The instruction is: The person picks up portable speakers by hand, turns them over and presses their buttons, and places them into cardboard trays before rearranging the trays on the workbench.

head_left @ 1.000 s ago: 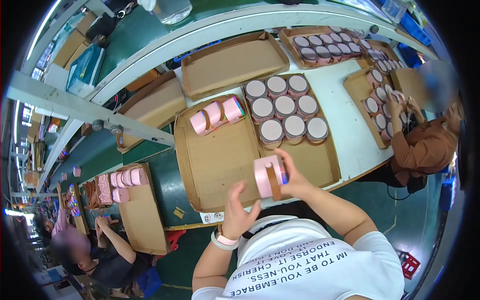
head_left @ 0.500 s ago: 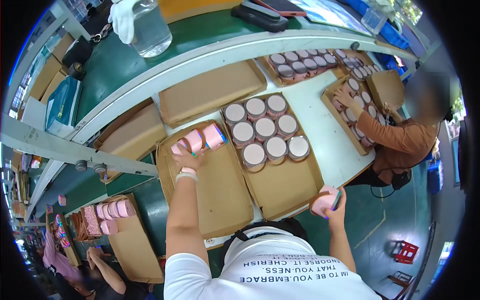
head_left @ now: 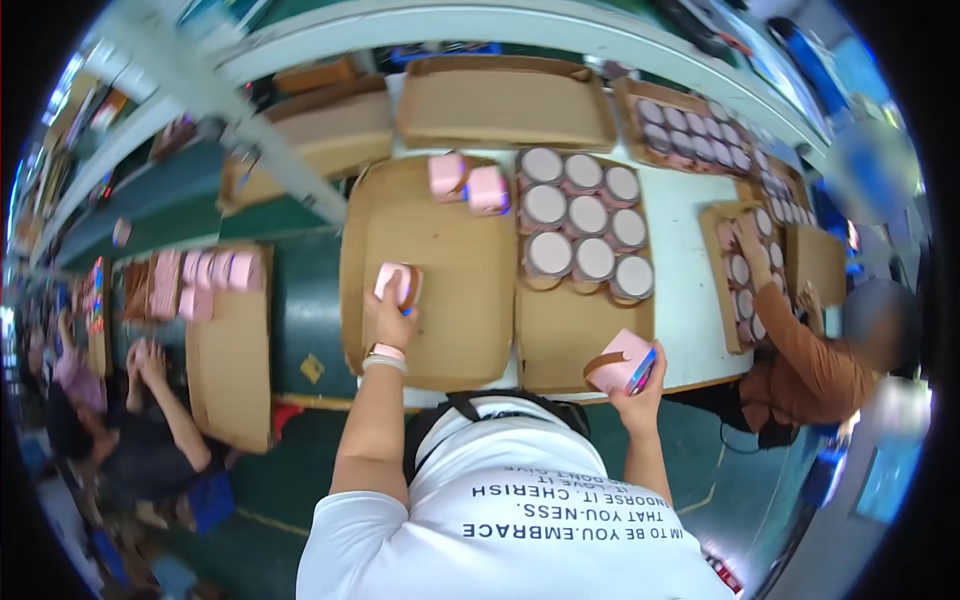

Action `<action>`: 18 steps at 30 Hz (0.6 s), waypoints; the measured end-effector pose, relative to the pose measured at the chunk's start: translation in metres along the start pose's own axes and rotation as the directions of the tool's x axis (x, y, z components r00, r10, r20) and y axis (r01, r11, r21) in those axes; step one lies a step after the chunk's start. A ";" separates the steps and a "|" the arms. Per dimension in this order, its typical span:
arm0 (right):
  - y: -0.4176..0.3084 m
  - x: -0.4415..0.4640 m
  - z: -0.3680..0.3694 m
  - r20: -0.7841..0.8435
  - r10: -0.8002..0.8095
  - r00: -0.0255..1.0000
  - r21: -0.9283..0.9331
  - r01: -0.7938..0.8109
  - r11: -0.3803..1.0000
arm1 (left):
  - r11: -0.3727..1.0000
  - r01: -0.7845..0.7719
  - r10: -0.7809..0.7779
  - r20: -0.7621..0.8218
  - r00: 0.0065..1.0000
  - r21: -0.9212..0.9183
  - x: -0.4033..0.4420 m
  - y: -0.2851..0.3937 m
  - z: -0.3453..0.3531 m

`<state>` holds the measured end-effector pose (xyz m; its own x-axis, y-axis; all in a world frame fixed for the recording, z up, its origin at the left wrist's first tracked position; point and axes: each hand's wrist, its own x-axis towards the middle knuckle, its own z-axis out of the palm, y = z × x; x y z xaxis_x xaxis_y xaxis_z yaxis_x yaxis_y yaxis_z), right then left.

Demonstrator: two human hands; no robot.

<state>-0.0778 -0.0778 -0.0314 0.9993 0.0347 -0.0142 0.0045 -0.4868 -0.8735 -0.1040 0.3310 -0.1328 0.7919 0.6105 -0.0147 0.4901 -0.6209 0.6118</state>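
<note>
Bright light; strong fisheye bend, black corners; white post point(head_left: 285, 172) blurred.

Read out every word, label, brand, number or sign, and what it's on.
White shirt, upside down in view:
"IM TO BE YOU.EMBRACE"
"THAT YOU-NESS."
"ENDORSE IT. CHERISH"
Further shirt lines: too squeezed to read surely.
Held pink pieces: nothing readable.

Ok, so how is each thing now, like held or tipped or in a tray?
Left hand: closed on a piece
Left pink piece: held over the left tray
Right hand: closed on another
Right pink piece: held, tilted
Two other pink pieces: side by side, not held
Left tray: lidless, two pieces inside
Right tray: lidless, nine containers inside
Nine containers: round ends up, three by three
</note>
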 end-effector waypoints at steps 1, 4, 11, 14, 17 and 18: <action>-0.005 0.005 0.003 0.036 -0.006 0.999 -0.013 0.007 1.000 | 1.000 0.015 -0.016 -0.058 0.998 -0.023 -0.020 -0.005 -0.003; -0.009 0.017 0.014 0.158 -0.203 0.966 -0.100 0.221 0.970 | 0.999 0.023 -0.024 -0.021 0.999 -0.045 -0.054 -0.020 -0.012; -0.035 0.024 0.021 0.303 -0.623 0.722 -0.188 0.686 0.703 | 0.965 0.072 -0.096 -0.083 0.992 -0.253 -0.091 -0.018 -0.023; -0.054 0.061 -0.026 -0.001 -0.812 0.583 -0.428 0.734 0.527 | 0.667 0.222 -0.302 0.014 0.953 -0.712 -0.099 0.001 -0.035; -0.139 0.093 -0.090 -0.689 -0.650 0.319 -0.370 0.617 0.695 | -0.186 0.312 -0.326 0.358 0.875 -0.932 -0.126 0.061 -0.084; -0.155 0.103 -0.108 -0.797 -0.534 0.282 -0.064 0.840 0.539 | -0.384 0.308 -0.213 0.409 0.887 -0.870 -0.134 0.072 -0.093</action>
<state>0.0281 -0.0930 0.1552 0.3091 -0.4259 0.8504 0.8442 -0.2890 -0.4516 -0.2085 0.2505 -0.0136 0.7470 0.4734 -0.4667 -0.2609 0.8545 0.4492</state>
